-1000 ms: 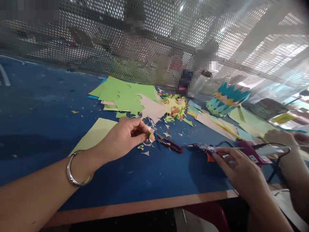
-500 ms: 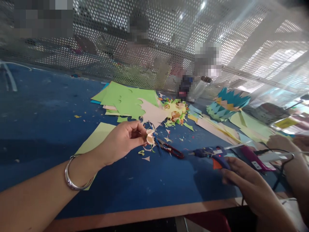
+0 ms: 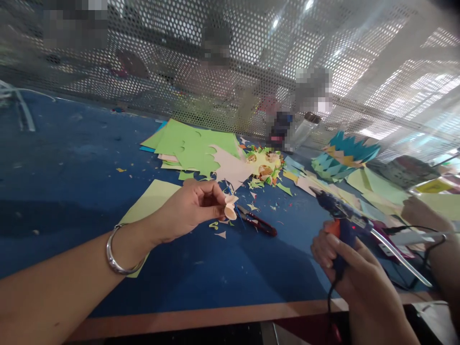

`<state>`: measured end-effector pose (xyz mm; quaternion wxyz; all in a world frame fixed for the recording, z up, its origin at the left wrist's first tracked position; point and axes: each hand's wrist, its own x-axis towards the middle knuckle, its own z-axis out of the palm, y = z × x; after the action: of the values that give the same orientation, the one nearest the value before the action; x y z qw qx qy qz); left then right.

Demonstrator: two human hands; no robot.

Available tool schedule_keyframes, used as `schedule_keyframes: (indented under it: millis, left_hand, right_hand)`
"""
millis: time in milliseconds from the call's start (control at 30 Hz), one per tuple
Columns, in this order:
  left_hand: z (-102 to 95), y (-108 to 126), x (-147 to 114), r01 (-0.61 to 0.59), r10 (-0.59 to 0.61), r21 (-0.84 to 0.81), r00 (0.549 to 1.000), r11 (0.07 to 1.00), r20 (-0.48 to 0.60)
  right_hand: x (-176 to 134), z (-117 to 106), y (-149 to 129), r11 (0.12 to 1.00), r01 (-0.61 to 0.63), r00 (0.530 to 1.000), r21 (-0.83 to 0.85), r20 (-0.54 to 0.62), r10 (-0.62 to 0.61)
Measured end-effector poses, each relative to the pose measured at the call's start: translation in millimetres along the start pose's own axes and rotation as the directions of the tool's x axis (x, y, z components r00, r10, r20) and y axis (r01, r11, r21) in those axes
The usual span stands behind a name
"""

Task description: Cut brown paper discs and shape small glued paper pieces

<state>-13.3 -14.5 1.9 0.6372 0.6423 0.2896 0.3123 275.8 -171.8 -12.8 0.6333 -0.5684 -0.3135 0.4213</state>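
Observation:
Between the thumb and fingers of my left hand (image 3: pixel 196 208) is a small folded cream paper piece (image 3: pixel 230 211) with rounded lobes. My right hand (image 3: pixel 345 256) is wrapped around the handle of a blue glue gun (image 3: pixel 339 211) with an orange trigger; its nozzle points up and to the left, and a clear glue stick juts from its back. Scissors with dark red handles (image 3: pixel 260 223) lie on the table just right of the paper piece. A pale yellow-green sheet (image 3: pixel 149 206) lies partly under my left wrist.
Green sheets (image 3: pixel 201 151) and a cut pink sheet (image 3: pixel 232 167) lie on the blue table (image 3: pixel 82 148). Beyond are a frilled paper flower piece (image 3: pixel 266 165), a teal paper crown (image 3: pixel 345 155) and a bottle (image 3: pixel 305 129). Another person's hand (image 3: pixel 424 215) is at the right.
My right hand has lifted the glue gun and tilted it so the nozzle points upward. My left hand still pinches the paper piece, appearing slightly further right as the view shifts.

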Motion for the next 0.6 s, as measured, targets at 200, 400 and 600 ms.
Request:
schedule_keyframes:
  millis: [200, 400, 600]
  left_hand:
    - [-0.6, -5, 1, -0.047, 0.044, 0.051, 0.997, 0.998, 0.058]
    - [4.3, -5, 0, -0.13, 0.109, 0.154, 0.984, 0.979, 0.14]
    - [4.3, -6, 0, -0.138, 0.112, 0.152, 0.979, 0.979, 0.168]
  right_hand:
    - [-6, 20, 5, 0.984, 0.041, 0.992, -0.174, 0.123, -0.019]
    - [-16, 28, 10, 0.857, 0.188, 0.969, -0.48, 0.231, -0.083]
    - [-16, 22, 18, 0.702, 0.302, 0.948, -0.645, 0.279, -0.151]
